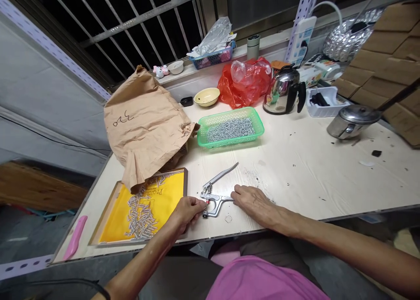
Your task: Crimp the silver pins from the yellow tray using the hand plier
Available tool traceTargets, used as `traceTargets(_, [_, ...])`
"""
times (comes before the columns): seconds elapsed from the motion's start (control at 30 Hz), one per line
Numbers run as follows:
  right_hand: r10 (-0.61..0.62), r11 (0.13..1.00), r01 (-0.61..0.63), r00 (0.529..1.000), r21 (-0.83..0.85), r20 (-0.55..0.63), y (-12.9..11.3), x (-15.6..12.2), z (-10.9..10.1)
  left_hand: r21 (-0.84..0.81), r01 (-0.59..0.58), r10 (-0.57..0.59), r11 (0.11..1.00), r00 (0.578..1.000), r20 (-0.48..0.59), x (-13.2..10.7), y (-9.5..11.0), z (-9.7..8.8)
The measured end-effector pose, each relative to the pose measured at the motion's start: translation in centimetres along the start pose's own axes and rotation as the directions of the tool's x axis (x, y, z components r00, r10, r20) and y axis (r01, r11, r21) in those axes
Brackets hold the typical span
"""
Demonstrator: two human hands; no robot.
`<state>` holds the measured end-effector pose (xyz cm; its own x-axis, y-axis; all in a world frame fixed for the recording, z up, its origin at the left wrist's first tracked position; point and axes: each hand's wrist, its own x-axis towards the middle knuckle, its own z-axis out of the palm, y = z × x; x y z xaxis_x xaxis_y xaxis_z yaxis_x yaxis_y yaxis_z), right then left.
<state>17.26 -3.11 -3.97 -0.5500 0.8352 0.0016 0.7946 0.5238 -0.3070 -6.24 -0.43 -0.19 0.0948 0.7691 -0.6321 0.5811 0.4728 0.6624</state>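
A pair of grey metal hand-press pliers [215, 198], like snap fastener pliers, lies on the table with its handles spread apart and a spring between them. My right hand [254, 203] is closed round the end of its lower handle. At the jaw, the fingers of my left hand [189, 209] are pinched together; whatever is between them is too small to make out. To the left, a shallow tray with a yellow lining [172, 195] holds many small silvery metal pieces [141, 221]. Behind the pliers, similar pieces [231, 128] fill a green plastic basket [226, 143].
A large brown paper bag [144, 125] leans over the tray's back. Farther back are a cream bowl [206, 97], a red plastic bag [243, 83] and a kettle [282, 92]. A lidded metal pot [352, 122] stands right; a pink handle [75, 238] lies at the left edge.
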Motion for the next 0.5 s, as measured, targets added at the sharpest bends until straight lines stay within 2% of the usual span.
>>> traceTargets(0.2, [0.004,0.999,-0.004,1.0,-0.035,0.003,0.69,-0.05,-0.2,-0.039,0.079,-0.078,0.996,0.997,0.027,0.55,0.19,0.53])
traceTargets(0.37, [-0.001,1.0,0.0,1.0,-0.028,-0.016,0.89,0.0,0.28,0.019,0.105,-0.106,0.994,0.99,0.089,0.48,0.39,0.54])
traceTargets(0.5, [-0.005,1.0,0.005,1.0,0.014,0.004,0.81,-0.22,-0.54,0.053,0.142,-0.148,0.988,0.98,0.132,0.17,0.68,0.61])
